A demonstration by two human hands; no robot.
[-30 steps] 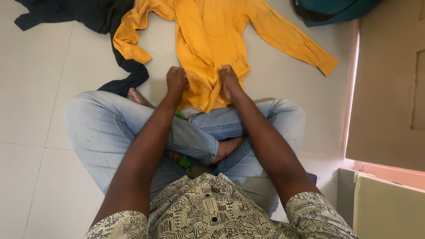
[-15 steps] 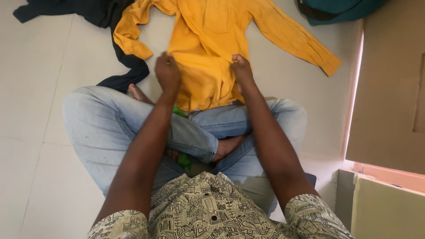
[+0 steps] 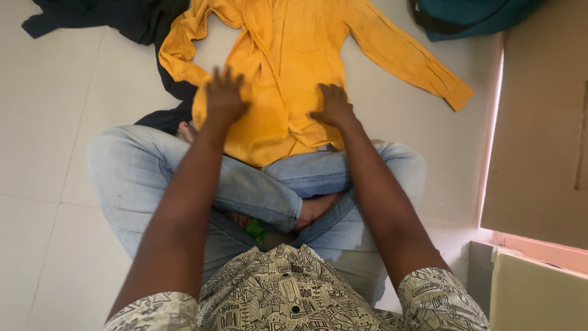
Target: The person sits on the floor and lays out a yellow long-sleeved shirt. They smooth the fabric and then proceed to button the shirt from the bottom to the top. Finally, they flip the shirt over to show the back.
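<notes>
The left hand (image 3: 223,98) lies flat on the yellow shirt (image 3: 288,73), fingers spread, palm down on the lower left part of the cloth. The right hand (image 3: 332,105) also rests palm down on the shirt, fingers stretched out and close together, on the lower right part near the hem. Neither hand pinches any cloth.

The shirt is spread out on the white tiled floor (image 3: 55,129) straight in front of the person, its front up. Its hem lies over the person's crossed legs in light blue jeans (image 3: 153,178). One sleeve runs out toward the right and ends near the wall; the other is bent and crumpled on the left.

A dark garment (image 3: 122,18) lies on the floor at the far left, partly under the crumpled sleeve, and a strip of it runs down beside the person's left knee. A teal bag (image 3: 471,15) sits on the floor at the far right, beside the wall. A small green thing (image 3: 256,230) shows between the legs; what it is cannot be told.
</notes>
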